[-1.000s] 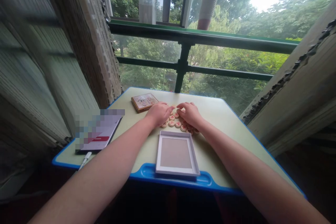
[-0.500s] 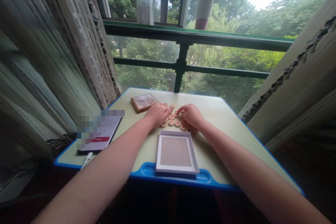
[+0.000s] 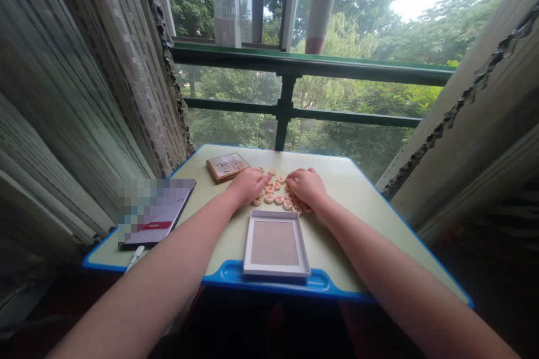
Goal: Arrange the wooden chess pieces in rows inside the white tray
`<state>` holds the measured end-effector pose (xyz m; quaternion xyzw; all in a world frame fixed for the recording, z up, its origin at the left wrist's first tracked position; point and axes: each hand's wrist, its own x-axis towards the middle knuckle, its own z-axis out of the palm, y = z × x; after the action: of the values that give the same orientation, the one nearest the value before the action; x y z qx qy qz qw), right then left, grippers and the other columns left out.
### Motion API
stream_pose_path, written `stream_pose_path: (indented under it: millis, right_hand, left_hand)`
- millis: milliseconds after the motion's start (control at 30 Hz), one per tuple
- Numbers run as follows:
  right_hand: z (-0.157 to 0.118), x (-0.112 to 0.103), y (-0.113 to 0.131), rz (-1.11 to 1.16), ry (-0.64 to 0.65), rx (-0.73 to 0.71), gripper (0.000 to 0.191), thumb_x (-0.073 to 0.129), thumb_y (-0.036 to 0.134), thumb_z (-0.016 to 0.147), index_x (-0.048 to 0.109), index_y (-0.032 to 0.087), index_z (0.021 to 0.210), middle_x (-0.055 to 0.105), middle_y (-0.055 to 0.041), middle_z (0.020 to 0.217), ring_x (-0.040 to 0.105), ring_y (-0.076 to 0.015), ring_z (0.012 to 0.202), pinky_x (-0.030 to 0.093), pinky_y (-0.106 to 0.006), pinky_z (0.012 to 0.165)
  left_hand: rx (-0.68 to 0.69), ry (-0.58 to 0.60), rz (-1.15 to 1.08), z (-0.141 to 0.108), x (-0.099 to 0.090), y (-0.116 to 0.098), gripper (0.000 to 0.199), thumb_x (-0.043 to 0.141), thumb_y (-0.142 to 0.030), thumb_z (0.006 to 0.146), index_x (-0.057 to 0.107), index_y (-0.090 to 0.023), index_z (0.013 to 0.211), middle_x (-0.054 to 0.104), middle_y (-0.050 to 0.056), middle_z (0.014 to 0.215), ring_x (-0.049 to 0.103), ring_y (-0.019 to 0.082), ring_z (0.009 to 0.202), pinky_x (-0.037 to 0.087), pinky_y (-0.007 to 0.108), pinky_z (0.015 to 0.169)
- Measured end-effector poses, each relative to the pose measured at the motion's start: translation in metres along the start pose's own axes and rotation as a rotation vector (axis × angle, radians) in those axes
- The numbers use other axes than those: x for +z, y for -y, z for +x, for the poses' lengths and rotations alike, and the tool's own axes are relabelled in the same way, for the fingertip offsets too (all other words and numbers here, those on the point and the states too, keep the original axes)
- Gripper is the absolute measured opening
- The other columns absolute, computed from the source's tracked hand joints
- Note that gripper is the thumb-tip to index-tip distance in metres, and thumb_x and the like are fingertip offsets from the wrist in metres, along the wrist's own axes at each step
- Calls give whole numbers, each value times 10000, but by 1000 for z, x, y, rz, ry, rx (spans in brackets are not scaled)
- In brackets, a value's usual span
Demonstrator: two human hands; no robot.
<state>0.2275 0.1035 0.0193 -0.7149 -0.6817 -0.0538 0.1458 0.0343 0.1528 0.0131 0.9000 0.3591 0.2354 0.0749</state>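
Several round wooden Chinese chess pieces point(image 3: 279, 199) with red or dark characters lie loosely grouped in the middle of the table. My left hand point(image 3: 249, 185) rests over the group's left side, fingers stretched toward the right, partly covering some pieces. On the right side, my right hand point(image 3: 308, 185) arches over other pieces, its fingers bent down and apart; the undersides are hidden. I see no piece lifted in either hand. Closer to me is a shallow white box tray point(image 3: 248, 244) with nothing in it.
A printed box lid point(image 3: 227, 165) lies at the back left. A tablet point(image 3: 168, 219) with a white cable point(image 3: 135, 258) lies at the left edge. The table point(image 3: 353, 224) has a blue rim and stands against a window railing point(image 3: 357, 70), with curtains on both sides.
My hands have moved slightly apart, showing more of the pieces between them. The whole view has shifted a little. Tray and lid stay in place on the table.
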Motion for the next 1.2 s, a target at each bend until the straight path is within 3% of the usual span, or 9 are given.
stream_pose_path:
  millis: [267, 400, 633, 833, 1033, 1200]
  right_hand:
    - [-2, -2, 7, -81, -36, -61, 316, 417, 283, 861, 726, 217, 890, 688, -63, 997, 505, -226, 887, 346, -324, 743]
    - [0, -3, 2, -88, -37, -54, 312, 426, 219, 854, 692, 220, 1017, 689, -55, 1035, 505, -235, 925, 353, -328, 760]
    - [2, -1, -7, -35, -20, -6, 338, 443, 160, 817, 684, 212, 1048, 681, -39, 1062, 509, -229, 947, 361, -320, 784]
    - [-6, -6, -1, 16, -55, -51, 311, 445, 178, 817, 705, 219, 982, 672, -47, 1060, 500, -223, 920, 367, -319, 803]
    - [-10, -8, 3, 64, -43, -93, 262, 480, 212, 821, 719, 223, 928, 679, -44, 1011, 495, -214, 901, 370, -306, 813]
    - [-17, -12, 12, 195, 18, -309, 223, 531, 187, 811, 733, 237, 891, 659, -43, 993, 499, -178, 889, 369, -287, 839]
  left_hand:
    - [-7, 4, 35, 5, 2, -2, 402, 345, -358, 887, 668, -185, 722, 680, 75, 834, 579, 203, 929, 433, 307, 870]
    - [10, 27, 82, 7, 1, -4, 358, 396, -344, 867, 689, -184, 739, 679, 75, 792, 590, 202, 864, 444, 308, 834]
    - [-4, 31, 53, 7, 8, 3, 286, 524, -360, 791, 723, -201, 921, 681, 78, 971, 566, 233, 977, 418, 343, 909]
    - [-76, 18, 79, 7, 6, 0, 256, 551, -416, 782, 728, -231, 785, 634, 59, 1119, 489, 289, 1087, 338, 449, 964]
    - [-134, -38, 92, 8, 4, -5, 143, 608, -316, 747, 684, -222, 824, 669, 58, 1032, 524, 277, 1020, 351, 440, 907]
    - [-161, -48, 54, 6, 4, -6, 149, 585, -262, 759, 713, -261, 837, 696, 29, 973, 557, 259, 980, 351, 419, 887]
